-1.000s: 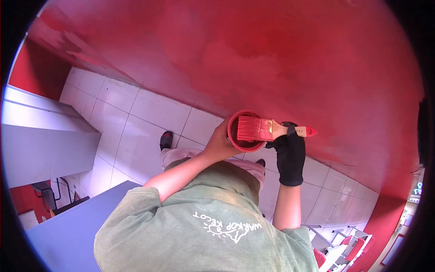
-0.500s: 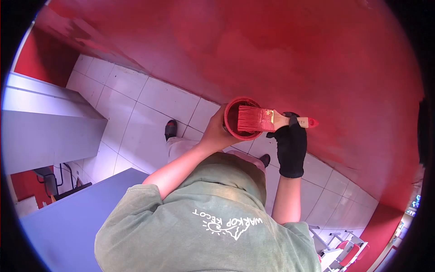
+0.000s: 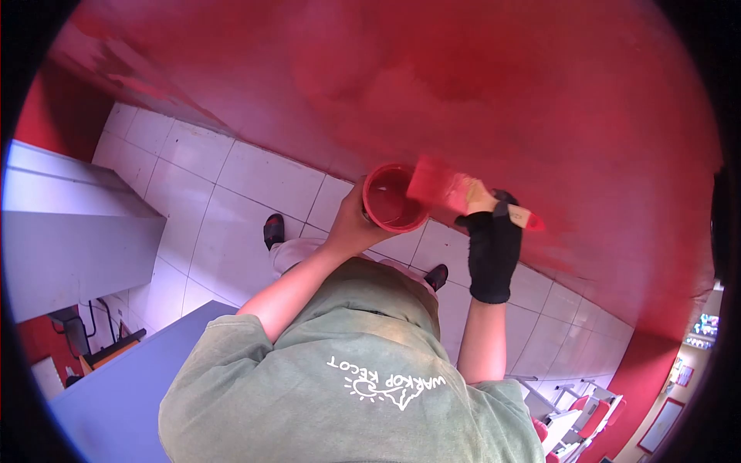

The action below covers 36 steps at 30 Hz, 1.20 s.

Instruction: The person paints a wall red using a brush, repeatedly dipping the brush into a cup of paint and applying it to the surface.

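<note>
My bare left hand is wrapped round the side of a round paint container with a red rim and red paint inside. In my right hand, which wears a black glove, is a wide paintbrush gripped by its pale wooden handle with a red tip. The brush's bristles, coated red and slightly blurred, point left and overlap the container's right rim in this view. Beyond both hands rises a red wall with uneven, patchy colour and some paler streaks at the left.
White floor tiles run along the wall's foot, with my dark shoes on them. A grey cabinet stands at the left, and a blue-grey tabletop lies behind it. Red and white chairs are at the lower right.
The brush has lifted from over the container's mouth and tilted, its bristles now up at the right rim. The container has shifted slightly left in view.
</note>
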Motion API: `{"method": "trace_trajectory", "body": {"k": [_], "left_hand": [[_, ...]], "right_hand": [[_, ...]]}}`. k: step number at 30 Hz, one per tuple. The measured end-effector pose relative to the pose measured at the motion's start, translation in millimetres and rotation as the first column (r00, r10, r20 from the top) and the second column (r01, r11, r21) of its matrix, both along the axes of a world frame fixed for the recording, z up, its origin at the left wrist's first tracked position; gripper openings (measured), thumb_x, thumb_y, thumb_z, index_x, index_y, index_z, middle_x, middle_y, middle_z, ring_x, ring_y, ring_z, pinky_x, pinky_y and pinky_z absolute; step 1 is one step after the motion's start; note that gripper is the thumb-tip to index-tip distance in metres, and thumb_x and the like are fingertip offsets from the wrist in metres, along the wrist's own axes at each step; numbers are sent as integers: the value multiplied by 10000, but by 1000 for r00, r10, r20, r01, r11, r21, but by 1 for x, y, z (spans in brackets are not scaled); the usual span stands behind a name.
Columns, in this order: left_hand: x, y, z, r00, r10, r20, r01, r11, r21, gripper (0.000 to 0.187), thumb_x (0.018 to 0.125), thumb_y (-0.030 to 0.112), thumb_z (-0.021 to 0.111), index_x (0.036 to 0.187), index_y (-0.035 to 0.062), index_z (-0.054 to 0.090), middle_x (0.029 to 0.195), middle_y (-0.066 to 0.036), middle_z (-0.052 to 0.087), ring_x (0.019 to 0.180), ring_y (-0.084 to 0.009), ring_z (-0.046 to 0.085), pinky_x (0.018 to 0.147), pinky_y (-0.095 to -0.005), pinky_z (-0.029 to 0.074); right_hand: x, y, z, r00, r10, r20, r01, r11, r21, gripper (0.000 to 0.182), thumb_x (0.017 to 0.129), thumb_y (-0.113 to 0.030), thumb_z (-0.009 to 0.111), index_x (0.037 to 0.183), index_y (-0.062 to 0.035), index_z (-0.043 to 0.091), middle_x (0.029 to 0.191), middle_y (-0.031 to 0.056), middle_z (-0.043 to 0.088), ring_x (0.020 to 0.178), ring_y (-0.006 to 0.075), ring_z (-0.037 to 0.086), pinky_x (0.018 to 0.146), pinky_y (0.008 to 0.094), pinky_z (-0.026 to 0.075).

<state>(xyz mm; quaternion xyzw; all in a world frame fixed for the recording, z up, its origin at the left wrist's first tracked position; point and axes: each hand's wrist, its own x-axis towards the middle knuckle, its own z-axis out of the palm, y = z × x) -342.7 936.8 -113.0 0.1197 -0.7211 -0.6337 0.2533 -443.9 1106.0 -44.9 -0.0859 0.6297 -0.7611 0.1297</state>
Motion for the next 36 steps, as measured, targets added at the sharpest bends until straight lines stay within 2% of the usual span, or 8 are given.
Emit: {"method": "trace_trajectory", "body": {"k": [5, 7, 15, 17, 20, 27, 29, 36], "left_hand": [[2, -9, -6, 1000, -26, 8, 25, 997, 73, 718, 613, 168, 838, 1217, 49, 467, 1158, -99, 565, 1084, -196, 543, 900, -332, 446], [3, -6, -11, 1000, -17, 14, 17, 998, 63, 753, 593, 179, 853, 1224, 58, 460, 1170, -92, 556, 1088, -197, 537, 904, -337, 446], [28, -3, -10, 994, 20, 108, -22, 1000, 21, 738, 601, 172, 842, 1222, 51, 461, 1159, -96, 566, 1087, -198, 542, 908, -336, 441], [34, -4, -14, 994, 28, 104, -31, 999, 33, 748, 597, 170, 844, 1225, 54, 456, 1170, -97, 559, 1097, -198, 534, 914, -336, 439], [38, 1, -15, 988, 78, 133, -82, 996, 23, 768, 589, 171, 848, 1233, 53, 446, 1184, -98, 551, 1107, -203, 527, 917, -337, 438], [47, 4, -13, 986, 63, 156, -67, 998, 20, 768, 582, 167, 852, 1224, 50, 447, 1177, -101, 551, 1099, -211, 533, 909, -340, 444], [50, 5, -10, 989, 54, 135, -59, 998, 34, 748, 586, 165, 849, 1211, 47, 454, 1164, -102, 557, 1087, -214, 541, 902, -341, 446], [60, 9, -11, 983, 87, 164, -98, 993, 63, 727, 589, 164, 846, 1196, 42, 465, 1142, -103, 566, 1070, -214, 550, 892, -340, 446]], "right_hand": [[-22, 8, -1, 975, -82, -204, 105, 989, 105, 265, 914, -158, 529, 1111, 18, 497, 976, 110, 575, 807, 206, 622, 754, 316, 481], [-36, 3, -11, 823, 159, -545, 121, 889, 442, 184, 838, -85, 626, 993, 3, 583, 956, 88, 610, 873, 191, 607, 764, 291, 475], [-72, -36, -9, 677, 220, -702, 50, 938, 343, 214, 788, 45, 629, 991, -17, 600, 986, 134, 616, 855, 241, 619, 748, 302, 505], [-64, -36, 10, 553, 202, -808, 94, 949, 302, 239, 760, 75, 632, 972, -35, 623, 1006, 141, 608, 855, 249, 623, 747, 298, 514], [-58, -24, 17, 119, 164, -979, 356, 914, 196, 238, 703, 50, 681, 903, -77, 667, 1073, 142, 591, 936, 311, 598, 817, 370, 498], [-75, -32, -90, 70, 523, -849, 358, 782, 511, 247, 763, -85, 656, 1009, -97, 644, 1108, 160, 570, 1046, 346, 535, 905, 435, 427], [-77, -30, -128, 242, 677, -695, 185, 671, 718, 281, 795, -97, 620, 1076, -77, 611, 1089, 164, 571, 1023, 334, 541, 886, 412, 432], [-64, -40, -44, 360, 443, -821, 157, 839, 521, 295, 785, -25, 615, 1078, -63, 606, 1061, 143, 579, 983, 301, 560, 835, 367, 462]]}}
